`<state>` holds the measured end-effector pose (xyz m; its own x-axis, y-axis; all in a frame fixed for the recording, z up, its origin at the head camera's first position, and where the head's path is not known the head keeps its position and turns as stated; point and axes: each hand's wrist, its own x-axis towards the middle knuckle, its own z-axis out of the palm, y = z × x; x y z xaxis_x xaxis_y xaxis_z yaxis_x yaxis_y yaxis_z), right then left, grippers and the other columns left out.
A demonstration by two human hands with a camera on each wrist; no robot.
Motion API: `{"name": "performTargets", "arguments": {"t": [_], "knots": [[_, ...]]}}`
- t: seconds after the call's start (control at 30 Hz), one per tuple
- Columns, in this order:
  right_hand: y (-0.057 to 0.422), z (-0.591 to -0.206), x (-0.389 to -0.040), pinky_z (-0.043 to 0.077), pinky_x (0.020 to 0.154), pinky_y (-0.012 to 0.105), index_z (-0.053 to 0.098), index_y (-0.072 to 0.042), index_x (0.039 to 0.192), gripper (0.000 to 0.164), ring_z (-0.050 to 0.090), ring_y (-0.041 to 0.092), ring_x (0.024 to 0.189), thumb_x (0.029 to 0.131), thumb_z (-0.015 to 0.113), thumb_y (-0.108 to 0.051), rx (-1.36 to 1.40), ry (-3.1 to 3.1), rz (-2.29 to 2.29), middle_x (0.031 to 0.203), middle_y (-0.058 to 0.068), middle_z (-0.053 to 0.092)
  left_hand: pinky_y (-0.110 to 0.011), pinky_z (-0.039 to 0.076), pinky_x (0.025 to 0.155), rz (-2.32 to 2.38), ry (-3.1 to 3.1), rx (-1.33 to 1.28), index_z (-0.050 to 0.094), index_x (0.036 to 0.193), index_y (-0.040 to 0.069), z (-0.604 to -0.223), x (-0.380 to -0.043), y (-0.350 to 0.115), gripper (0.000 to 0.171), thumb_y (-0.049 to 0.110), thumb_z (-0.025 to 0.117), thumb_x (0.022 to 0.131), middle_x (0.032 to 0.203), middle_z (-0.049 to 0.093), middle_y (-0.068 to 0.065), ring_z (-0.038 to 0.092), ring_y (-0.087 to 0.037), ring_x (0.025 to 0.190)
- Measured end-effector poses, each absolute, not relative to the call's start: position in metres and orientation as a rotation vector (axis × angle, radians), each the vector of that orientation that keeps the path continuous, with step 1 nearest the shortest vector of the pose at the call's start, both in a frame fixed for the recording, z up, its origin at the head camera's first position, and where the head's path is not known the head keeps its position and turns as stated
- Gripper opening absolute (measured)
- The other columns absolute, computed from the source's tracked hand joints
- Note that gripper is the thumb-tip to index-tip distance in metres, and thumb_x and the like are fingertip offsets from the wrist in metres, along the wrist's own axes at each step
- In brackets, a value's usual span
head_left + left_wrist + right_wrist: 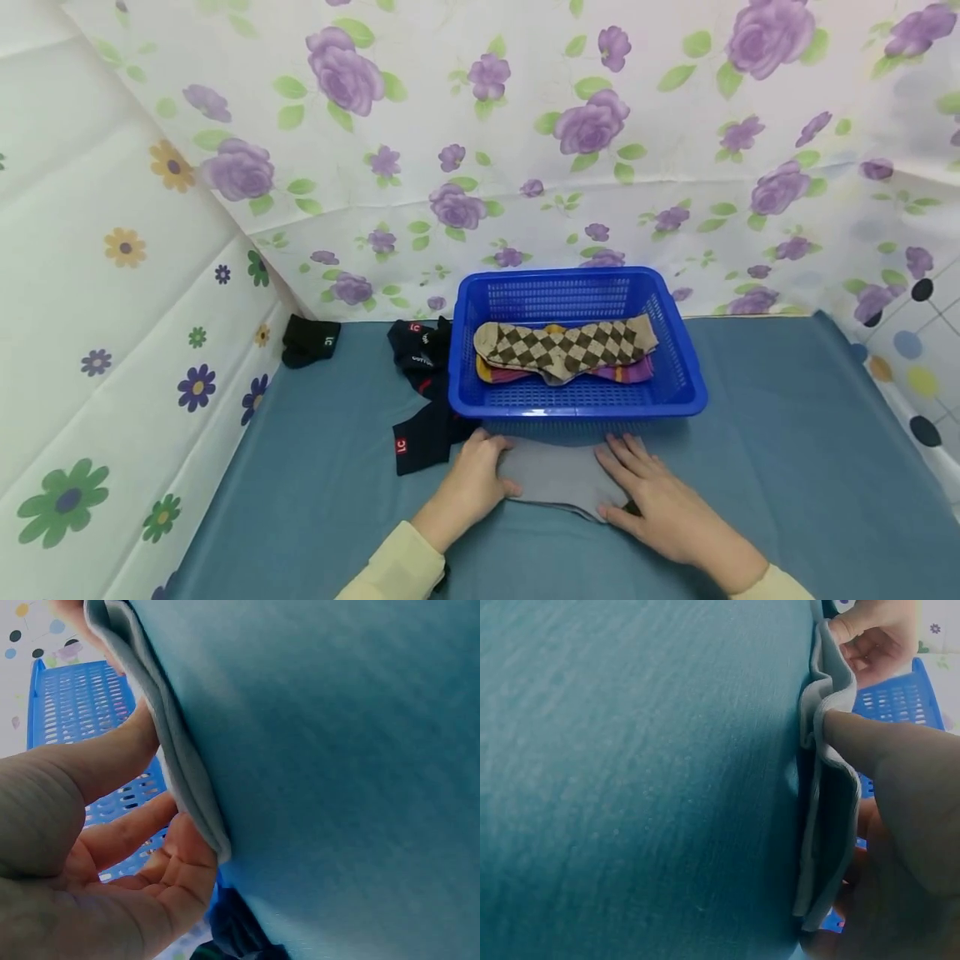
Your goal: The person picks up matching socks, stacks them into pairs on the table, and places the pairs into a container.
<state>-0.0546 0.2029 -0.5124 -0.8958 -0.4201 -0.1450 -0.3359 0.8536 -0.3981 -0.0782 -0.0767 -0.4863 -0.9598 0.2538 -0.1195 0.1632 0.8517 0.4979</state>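
In the head view a pair of grey socks [558,475], laid flat in layers, lies on the cloth in front of the blue basket [577,410]. My left hand [471,479] grips their left end, its thumb on top and its other fingers bent at the edge. Across the right end rests my right hand [663,508], fingers extended, thumb by the near edge. The right wrist view shows the layered edges of the grey socks [832,761] slightly parted near the right thumb. From the left wrist, the grey socks [176,742] appear edge-on.
Brown-and-beige argyle socks [562,348] lie on colourful ones inside the basket. Several dark socks [422,437] lie left of it, and another dark bundle [309,340] sits at the far left. Flowered sheets [465,167] line the back and sides of the blue-green cloth [315,500].
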Motion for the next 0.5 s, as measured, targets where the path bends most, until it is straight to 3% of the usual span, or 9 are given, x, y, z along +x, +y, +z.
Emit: {"name": "performTargets", "arguments": {"t": [0.23,0.5], "knots": [[0.2011,-0.5161,-0.0580,0.024,0.110,0.056,0.032,-0.030,0.145,0.077,0.014,0.029,0.145,0.081,0.055,-0.065,-0.563,2.763,-0.644,0.155,-0.002,0.022,-0.036,0.052,0.080,0.764,2.833,0.274,0.068,0.107,0.007,-0.4823,-0.0793,-0.0801,0.043,0.029,0.081,0.072,0.102,0.063,-0.009,0.059,-0.021,0.096],[0.2062,-0.5076,-0.0609,0.034,0.102,0.058,0.058,-0.022,0.128,0.064,0.032,0.034,0.138,0.081,0.056,-0.065,-0.344,2.850,-0.814,0.148,0.010,0.037,-0.039,0.047,0.077,0.836,2.846,0.190,0.067,0.103,0.011,-0.4871,-0.0793,-0.0842,0.044,0.024,0.085,0.065,0.098,0.054,-0.009,0.051,-0.021,0.088]]}}
